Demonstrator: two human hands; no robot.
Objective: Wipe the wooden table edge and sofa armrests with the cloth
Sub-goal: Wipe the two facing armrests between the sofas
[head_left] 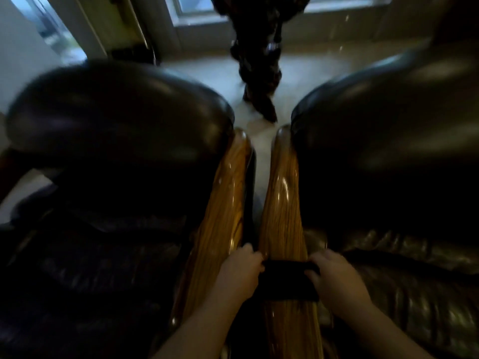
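Wiping a wooden sofa armrest, dark cloth [289,279] stretched between two hands.

Cloth lies draped across the right wooden armrest [282,203], near its close end; the left wooden armrest [225,193] sits just beside it, bare. Left hand [239,270] and right hand [334,277] each have fingers curled closed on one end of the cloth. Judged soft, light and limp: best held at both ends and kept taut. Lacquered wood looks glossy, probably slick, so the cloth should slide easily. Dark leather cushions [388,141] flank both rails.
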